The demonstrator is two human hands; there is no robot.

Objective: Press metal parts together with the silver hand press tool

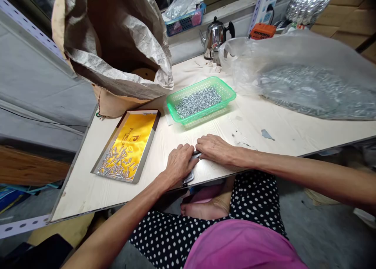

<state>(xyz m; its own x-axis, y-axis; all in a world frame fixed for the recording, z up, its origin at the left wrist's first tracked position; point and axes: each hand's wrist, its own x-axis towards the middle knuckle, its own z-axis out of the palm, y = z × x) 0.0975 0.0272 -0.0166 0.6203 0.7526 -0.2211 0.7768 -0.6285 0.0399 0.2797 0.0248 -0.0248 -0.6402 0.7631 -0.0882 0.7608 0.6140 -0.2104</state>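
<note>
A pale worktop [79,194] stands against a wall and window ledge, with a green basket [210,109] of small metal pieces [198,100] near its middle. On the basket's near side, at the worktop's edge, you work with both bare hands close together over a small grey-silver object [189,177], which is mostly covered. Your left hand [179,163] bends over it, thumb toward the right hand; your right hand [216,148] lies just beside, fingers curled in and fingertips near a grey part showing between the two. How firmly either hand grips cannot be told, since fingers hide the contact.

Left of the basket and a little nearer you, a shallow tray [143,128] with a yellow base holds more metal pins [117,161], scattered across its near end. Behind that tray, to the basket's far left, a large sack [141,46] gapes open. Beyond the basket are a steel kettle [216,36] with a black handle and, farther left, a blue basket [183,24] on the ledge. To the green basket's right spreads a clear plastic bag [282,53] of metal pieces, with an orange case [262,31] behind; a grey scrap [267,134] lies nearer you.
</note>
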